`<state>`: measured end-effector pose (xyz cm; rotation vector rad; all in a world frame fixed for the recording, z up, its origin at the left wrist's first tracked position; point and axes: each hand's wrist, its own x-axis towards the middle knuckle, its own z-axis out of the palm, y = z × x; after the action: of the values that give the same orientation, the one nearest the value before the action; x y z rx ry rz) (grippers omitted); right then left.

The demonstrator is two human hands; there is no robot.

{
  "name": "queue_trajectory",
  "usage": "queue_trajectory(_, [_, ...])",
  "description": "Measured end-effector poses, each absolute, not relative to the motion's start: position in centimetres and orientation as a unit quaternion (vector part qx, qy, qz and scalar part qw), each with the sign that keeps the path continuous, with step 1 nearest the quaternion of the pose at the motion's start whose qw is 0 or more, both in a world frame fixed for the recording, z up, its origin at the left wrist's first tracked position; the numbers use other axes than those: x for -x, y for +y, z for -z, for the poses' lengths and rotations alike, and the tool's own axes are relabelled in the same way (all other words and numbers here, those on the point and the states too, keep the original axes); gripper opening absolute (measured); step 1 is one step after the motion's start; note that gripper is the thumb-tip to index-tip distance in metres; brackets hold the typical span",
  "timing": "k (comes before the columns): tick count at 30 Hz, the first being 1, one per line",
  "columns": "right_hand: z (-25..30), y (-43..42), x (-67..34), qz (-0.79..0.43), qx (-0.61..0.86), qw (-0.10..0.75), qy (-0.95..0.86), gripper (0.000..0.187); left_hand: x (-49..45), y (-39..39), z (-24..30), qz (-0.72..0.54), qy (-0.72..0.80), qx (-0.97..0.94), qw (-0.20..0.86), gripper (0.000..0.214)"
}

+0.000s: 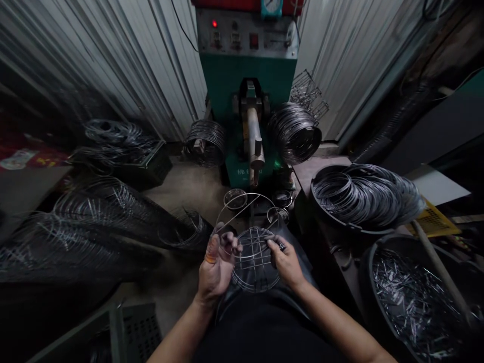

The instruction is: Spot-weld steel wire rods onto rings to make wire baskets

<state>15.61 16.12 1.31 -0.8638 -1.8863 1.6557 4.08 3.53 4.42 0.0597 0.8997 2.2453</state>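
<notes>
A thin wire ring [250, 194] with one straight wire across it is tilted up in front of me. My left hand [217, 264], an orange band round its thumb, is closed on the ring's left side, fingers curled. The thumb and finger of my right hand [286, 263] pinch at the ring's lower right edge. Small dark tips show between those right fingers; I cannot make out what they are. Just behind and below the ring, a round wire grid [255, 275] of crossed wires lies over my lap, between both hands.
Ahead stands a green welding machine [215, 75] with a projecting arm [254, 126]. Wire coils [295, 132] hang beside it. On the right are a tub of wire rings [363, 199] and a tub of short wire pieces [412, 297]. Stacked wire rings [124, 212] lie left.
</notes>
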Motion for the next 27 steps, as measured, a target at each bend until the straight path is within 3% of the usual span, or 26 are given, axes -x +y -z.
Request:
queue_trajectory(4, [-0.9, 18.8, -15.6, -0.560, 0.338, 0.252, -0.713, 0.034, -2.4, 2.5, -3.1, -0.773, 0.492, -0.065, 0.395, 0.057])
queue_trajectory(8, [0.9, 20.2, -15.9, -0.488, 0.343, 0.227, -0.770, 0.036, -0.8, 1.8, 0.2, -0.626, 0.661, -0.120, 0.395, 0.070])
queue_trajectory(15, [3.3, 20.2, -17.2, -0.428, 0.297, 0.194, -0.831, 0.035, -1.3, 1.0, 3.6, -0.500, 0.758, -0.220, 0.356, 0.062])
queue_trajectory(27, [4.4, 21.7, -17.0, -0.499, 0.288, 0.172, -0.799, 0.032, -2.9, 0.8, 3.7, -0.447, 0.809, -0.253, 0.285, 0.048])
